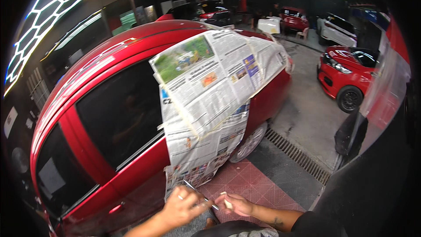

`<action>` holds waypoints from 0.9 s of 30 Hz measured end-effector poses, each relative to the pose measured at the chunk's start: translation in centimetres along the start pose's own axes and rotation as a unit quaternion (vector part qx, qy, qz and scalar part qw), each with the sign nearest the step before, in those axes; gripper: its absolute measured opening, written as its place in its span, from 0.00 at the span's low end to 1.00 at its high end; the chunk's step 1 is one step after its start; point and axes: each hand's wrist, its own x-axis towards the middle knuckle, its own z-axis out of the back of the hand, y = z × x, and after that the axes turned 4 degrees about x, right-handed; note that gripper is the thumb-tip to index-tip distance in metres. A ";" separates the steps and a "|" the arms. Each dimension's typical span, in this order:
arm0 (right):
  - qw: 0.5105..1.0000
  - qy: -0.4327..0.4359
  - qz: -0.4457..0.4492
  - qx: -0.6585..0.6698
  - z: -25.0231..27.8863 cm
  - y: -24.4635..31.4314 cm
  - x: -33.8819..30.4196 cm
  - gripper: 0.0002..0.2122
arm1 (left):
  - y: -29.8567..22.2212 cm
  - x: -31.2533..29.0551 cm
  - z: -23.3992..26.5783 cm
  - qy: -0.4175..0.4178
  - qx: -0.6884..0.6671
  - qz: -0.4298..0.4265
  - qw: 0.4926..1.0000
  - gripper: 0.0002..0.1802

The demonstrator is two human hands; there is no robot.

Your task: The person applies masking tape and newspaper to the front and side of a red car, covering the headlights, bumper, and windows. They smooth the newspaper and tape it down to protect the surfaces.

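My left hand [185,205], wearing a ring, is closed around a thin silver rod-like tool [189,184]. The tool slants down to the right, its lower end close to the fingertips of my right hand [240,205]. Those fingers are curled on a small cream-coloured piece [226,202], whose exact kind I cannot make out. Both hands are low in the view, beside a red car [144,193]. Newspaper sheets [210,118], edged with tape, cover the car's rear side and part of its rear window area.
The car's rear wheel [251,144] stands near a floor drain grate [298,156]. Red and dark floor tiles [250,180] lie below my hands. Clear plastic sheeting [381,92] hangs at the right. Another red car [348,72] and a white car [337,30] are parked farther back.
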 end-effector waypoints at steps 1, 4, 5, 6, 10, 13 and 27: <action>0.999 0.007 -0.013 0.032 -2.5 -0.1 0.2 0.22 | -2.9 -1.6 -1.2 0.014 -0.005 0.036 0.999 0.23; 0.991 -0.012 -0.101 0.091 -9.5 -0.6 0.5 0.24 | -9.8 -6.4 -2.8 -0.049 -0.003 0.126 0.991 0.35; 0.991 0.031 -0.117 0.058 -9.5 -1.7 0.5 0.23 | -11.5 -7.8 -2.8 -0.063 0.006 0.149 0.987 0.28; 0.988 0.075 -0.132 0.021 -9.6 -3.3 0.5 0.22 | -13.2 -9.3 -2.6 -0.080 0.017 0.173 0.981 0.21; 0.982 0.036 -0.180 -0.038 -13.1 -10.2 1.0 0.17 | -18.2 -16.0 -0.7 -0.105 -0.010 0.339 0.935 0.18; 0.990 0.066 -0.110 -0.058 -15.3 -15.7 2.6 0.15 | -22.0 -21.9 -2.0 -0.199 0.087 0.407 0.887 0.28; 0.844 0.429 -0.321 -0.026 -45.1 -47.1 15.6 0.16 | -34.5 -58.5 22.3 -0.578 -0.351 0.655 0.338 0.42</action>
